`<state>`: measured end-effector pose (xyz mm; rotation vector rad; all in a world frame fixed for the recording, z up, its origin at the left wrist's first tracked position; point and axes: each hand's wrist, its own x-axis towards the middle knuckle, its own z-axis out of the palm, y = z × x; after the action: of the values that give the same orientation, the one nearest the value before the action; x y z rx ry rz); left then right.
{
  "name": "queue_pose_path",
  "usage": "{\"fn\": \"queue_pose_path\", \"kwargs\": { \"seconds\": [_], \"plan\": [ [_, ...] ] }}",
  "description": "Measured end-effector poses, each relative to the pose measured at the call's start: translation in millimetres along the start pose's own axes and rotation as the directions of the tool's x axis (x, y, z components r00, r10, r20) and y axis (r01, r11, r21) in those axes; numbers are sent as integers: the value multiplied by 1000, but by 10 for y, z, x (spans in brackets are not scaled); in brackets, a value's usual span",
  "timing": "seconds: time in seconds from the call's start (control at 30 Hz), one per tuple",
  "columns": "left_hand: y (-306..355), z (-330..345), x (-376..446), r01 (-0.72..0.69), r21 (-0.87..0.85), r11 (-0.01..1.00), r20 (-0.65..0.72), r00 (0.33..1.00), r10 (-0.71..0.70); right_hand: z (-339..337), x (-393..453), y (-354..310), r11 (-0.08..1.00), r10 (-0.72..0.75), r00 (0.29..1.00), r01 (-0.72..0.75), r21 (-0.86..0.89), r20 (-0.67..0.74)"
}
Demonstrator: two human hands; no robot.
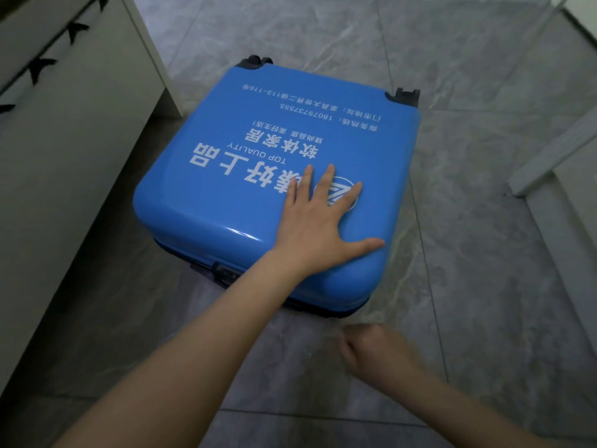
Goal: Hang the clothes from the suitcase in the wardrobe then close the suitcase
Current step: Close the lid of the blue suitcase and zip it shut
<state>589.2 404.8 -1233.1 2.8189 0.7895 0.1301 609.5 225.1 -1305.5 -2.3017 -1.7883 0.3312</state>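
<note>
- Down on the grey marbled floor (484, 286) lies the blue suitcase (258, 150), flat, its lid shut over the lower shell, white printing facing up.
- Its two dark wheels (405, 97) sit at the suitcase's far end, pointing away from the person.
- Along the suitcase's near edge runs a dark zipper seam, with a black zipper pull (223, 273) at the near left corner; whether the zip is drawn fully shut cannot be told.
- The left hand (318, 224) rests palm-down on the suitcase lid, near its front right part, fingers spread wide and flat over a round white logo; its grip holds nothing.
- The right hand (374, 352) hangs just beside the suitcase's near right corner, above the floor and apart from the shell; it is blurred, the fingers look loosely curled, and no object shows in its grip.
- To the left of the suitcase stands a pale cabinet (64, 140) with small black marks on its face, its corner close to the suitcase's far left edge.
- To the right of the suitcase, well apart, a white frame (549, 150) rises from the floor.
</note>
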Motion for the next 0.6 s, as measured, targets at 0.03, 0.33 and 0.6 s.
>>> {"fn": "queue_pose_path", "kwargs": {
  "seconds": [0.03, 0.33, 0.6],
  "plan": [
    [-45, -16, 15, -7, -3, 1000, -3, 1000, 7, -26, -77, 119, 998, 60, 998, -60, 34, -5],
    [3, -129, 60, 29, 58, 998, -282, 959, -11, -9, 76, 233, 985, 123, 990, -112, 135, -76],
    [152, 166, -310, -71, 161, 984, -82, 993, 85, -1, 139, 168, 998, -57, 996, 59, 32, -62]
  ]
}}
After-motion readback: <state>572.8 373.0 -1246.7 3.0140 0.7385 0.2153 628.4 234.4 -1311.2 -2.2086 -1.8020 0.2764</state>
